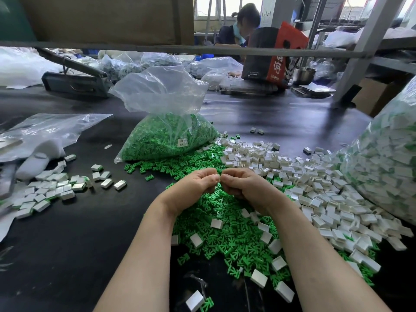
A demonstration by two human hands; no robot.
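My left hand [194, 186] and my right hand [244, 188] are held together over a heap of small green plastic clips [227, 235] on the black table [78, 244]. Both hands have curled fingers, and their fingertips meet in the middle. No part shows between the fingers; whatever is inside is hidden. A spread of small white rectangular housings [315, 199] lies to the right of my hands, and some are scattered over the green heap. An open clear bag of green clips [171, 138] stands just behind the heap.
White pieces with green showing [49, 192] lie in a group at the left, by a flat clear bag [45, 131]. A large full bag of white pieces [387, 172] bulges in at the right. At the back are a sealing machine [74, 79], a red-and-black box [274, 55], a metal bowl [304, 75] and a seated person [243, 25].
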